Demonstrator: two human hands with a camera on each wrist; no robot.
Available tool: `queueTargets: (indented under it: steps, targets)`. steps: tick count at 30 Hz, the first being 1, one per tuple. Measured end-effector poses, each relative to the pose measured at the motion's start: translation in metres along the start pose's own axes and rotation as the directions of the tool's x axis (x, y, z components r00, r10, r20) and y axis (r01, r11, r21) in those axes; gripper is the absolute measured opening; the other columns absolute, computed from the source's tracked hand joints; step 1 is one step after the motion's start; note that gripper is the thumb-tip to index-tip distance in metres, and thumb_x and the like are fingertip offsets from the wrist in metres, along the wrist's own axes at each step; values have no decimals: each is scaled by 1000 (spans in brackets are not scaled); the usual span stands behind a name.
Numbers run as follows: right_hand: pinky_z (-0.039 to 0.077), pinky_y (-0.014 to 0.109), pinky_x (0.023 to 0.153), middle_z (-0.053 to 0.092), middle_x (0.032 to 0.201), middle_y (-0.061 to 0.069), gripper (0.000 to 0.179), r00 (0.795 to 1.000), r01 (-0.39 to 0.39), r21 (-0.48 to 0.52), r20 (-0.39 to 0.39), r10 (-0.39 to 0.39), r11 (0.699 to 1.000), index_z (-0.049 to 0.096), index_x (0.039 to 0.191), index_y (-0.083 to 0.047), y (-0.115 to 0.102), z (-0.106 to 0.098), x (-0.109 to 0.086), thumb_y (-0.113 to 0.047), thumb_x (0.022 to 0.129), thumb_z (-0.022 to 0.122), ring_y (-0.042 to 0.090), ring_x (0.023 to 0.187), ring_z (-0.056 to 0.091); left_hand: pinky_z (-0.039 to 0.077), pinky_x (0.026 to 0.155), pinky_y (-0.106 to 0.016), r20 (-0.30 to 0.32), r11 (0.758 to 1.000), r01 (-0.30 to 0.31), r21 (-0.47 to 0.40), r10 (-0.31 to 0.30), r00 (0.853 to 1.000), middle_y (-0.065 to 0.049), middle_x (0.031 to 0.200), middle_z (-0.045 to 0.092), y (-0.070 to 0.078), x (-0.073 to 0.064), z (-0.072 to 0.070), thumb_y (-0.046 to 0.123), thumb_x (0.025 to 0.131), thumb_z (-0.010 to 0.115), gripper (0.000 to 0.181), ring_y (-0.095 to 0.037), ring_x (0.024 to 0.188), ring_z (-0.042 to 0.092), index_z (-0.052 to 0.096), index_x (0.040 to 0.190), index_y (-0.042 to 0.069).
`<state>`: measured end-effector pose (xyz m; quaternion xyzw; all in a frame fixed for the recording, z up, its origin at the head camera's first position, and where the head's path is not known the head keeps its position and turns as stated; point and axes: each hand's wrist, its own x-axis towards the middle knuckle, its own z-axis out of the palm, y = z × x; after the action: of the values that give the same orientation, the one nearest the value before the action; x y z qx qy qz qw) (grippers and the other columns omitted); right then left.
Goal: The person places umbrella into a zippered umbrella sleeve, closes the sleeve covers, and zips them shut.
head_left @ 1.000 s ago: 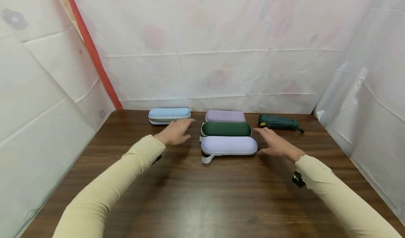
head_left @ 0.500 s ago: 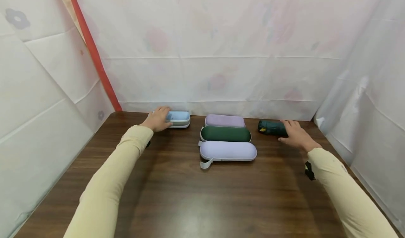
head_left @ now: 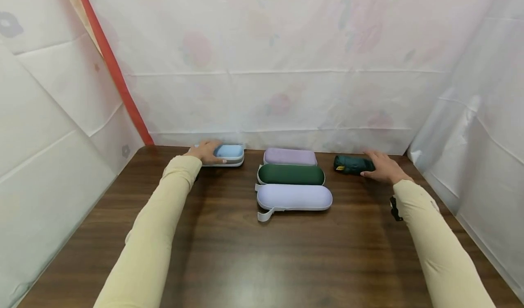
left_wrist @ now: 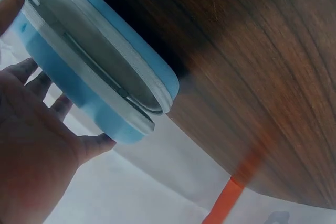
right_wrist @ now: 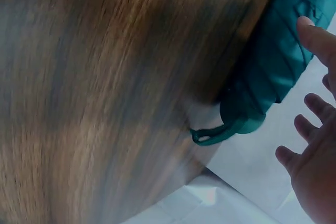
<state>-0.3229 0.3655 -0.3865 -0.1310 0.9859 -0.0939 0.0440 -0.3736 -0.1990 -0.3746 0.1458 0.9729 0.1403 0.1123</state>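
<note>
At the back left, a light blue zippered hard case lies on the table. My left hand straddles its left part, the thumb in front and the fingers behind. In the left wrist view the case's zip side gapes, showing a grey lining, and spread fingers lie against its outer shell. At the back right rests a folded dark green umbrella with a wrist loop. My right hand is at its right end. The thumb overlaps the umbrella, while the other fingers are spread beyond its far side.
Between the hands, three closed cases lie in a row from back to front: a mauve one, a dark green one and a lavender one with a strap. White sheets hang behind and beside the brown table.
My left hand has moved left from beside the light blue case onto it. My right hand has moved right from beside the lavender case to the umbrella. The cases and umbrella stay in place.
</note>
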Motion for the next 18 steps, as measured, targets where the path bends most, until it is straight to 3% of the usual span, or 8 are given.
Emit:
queueTargets:
  steps: [9,18]
  targets:
    - [25,72,91,23,143,36,73,998,-42,43,57,40,998,25,147,4,1,15,-2,-34,94,59,59,125,20,10,99,-73,29,995,22,98,-24,999,-23,152,22,-1,4,3,31,94,61,70,-43,138,10,26,150,7]
    - [26,71,91,29,141,34,68,998,-56,10,10,56,998,28,145,1,3,21,-2,-27,93,60,56,124,28,10,98,-73,7,998,-11,55,11,1000,-26,144,34,-1,7,3,17,81,76,73,-44,134,24,38,143,6]
